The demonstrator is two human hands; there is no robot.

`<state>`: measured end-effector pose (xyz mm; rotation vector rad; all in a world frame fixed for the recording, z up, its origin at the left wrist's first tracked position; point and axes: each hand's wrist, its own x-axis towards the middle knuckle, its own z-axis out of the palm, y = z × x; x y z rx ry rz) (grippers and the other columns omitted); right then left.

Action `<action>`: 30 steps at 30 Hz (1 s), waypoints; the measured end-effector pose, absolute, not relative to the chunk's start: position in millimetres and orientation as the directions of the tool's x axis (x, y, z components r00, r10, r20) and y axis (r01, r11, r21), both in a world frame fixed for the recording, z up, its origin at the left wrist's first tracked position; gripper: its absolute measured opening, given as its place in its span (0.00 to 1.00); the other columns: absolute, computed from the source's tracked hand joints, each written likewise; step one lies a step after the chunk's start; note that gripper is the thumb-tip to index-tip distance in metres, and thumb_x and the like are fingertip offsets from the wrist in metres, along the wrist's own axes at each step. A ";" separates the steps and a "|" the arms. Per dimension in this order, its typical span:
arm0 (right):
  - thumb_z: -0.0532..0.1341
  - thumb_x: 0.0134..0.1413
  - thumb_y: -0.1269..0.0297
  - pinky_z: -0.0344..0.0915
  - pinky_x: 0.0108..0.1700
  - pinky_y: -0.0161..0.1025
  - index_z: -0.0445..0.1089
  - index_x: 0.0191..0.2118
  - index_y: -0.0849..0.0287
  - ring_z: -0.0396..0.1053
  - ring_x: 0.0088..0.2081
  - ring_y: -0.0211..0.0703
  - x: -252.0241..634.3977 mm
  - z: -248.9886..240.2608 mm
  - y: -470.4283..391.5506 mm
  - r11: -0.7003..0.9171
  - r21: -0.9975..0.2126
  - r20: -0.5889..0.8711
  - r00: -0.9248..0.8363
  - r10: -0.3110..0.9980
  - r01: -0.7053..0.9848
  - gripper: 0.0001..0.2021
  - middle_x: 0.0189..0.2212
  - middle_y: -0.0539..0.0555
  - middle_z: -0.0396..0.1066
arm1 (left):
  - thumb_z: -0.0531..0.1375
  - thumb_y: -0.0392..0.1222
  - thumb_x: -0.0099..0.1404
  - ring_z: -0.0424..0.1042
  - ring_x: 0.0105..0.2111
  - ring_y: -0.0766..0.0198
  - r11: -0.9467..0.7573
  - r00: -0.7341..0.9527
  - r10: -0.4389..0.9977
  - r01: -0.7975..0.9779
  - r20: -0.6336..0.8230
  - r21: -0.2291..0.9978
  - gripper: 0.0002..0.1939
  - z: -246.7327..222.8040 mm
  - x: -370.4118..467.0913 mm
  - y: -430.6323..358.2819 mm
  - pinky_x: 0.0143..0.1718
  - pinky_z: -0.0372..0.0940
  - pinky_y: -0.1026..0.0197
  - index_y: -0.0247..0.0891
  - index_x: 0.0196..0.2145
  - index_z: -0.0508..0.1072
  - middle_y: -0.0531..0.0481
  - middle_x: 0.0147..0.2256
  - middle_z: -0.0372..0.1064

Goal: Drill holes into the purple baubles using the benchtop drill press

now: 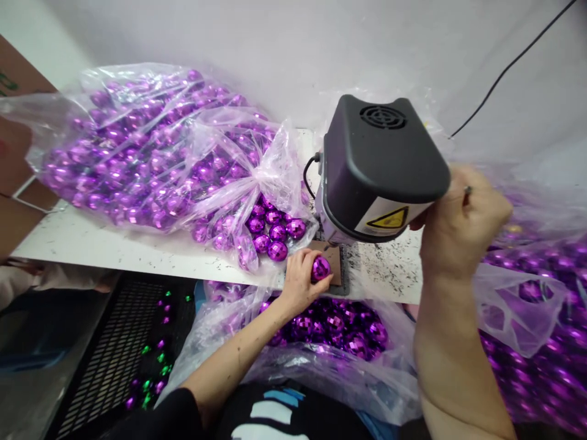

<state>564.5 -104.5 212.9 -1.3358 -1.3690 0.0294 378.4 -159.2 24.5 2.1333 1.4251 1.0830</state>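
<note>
My left hand (300, 278) grips a faceted purple ball (320, 267) and holds it on a brown pad (334, 263) under the black head of a machine (378, 162). My right hand (463, 223) is raised at the machine's right side, fingers curled against its housing; a thin dark item shows at my fingertips, and I cannot tell what it is. A clear plastic bag of purple balls (151, 153) lies on the white table (105, 244) to the left, open toward the machine. Another open bag of purple balls (339, 330) rests on my lap.
A further bag of purple balls (541, 305) fills the right side. A black grated tray (114, 348) sits on the floor at left with small purple and green balls (158, 366) beside it. A cardboard box (13, 153) stands far left. A black cable (504, 67) runs along the wall.
</note>
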 end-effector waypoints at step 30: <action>0.57 0.62 0.54 0.43 0.23 0.32 0.56 0.21 0.59 0.49 0.18 0.27 566.5 226.4 -84.9 0.303 -0.811 0.490 0.297 0.820 0.501 0.21 0.15 0.42 0.49 | 0.69 0.51 0.59 0.76 0.43 0.56 0.364 0.346 0.894 -0.191 -0.285 0.912 0.30 83.6 297.0 -145.5 0.45 0.71 0.54 0.38 0.56 0.73 0.41 0.49 0.75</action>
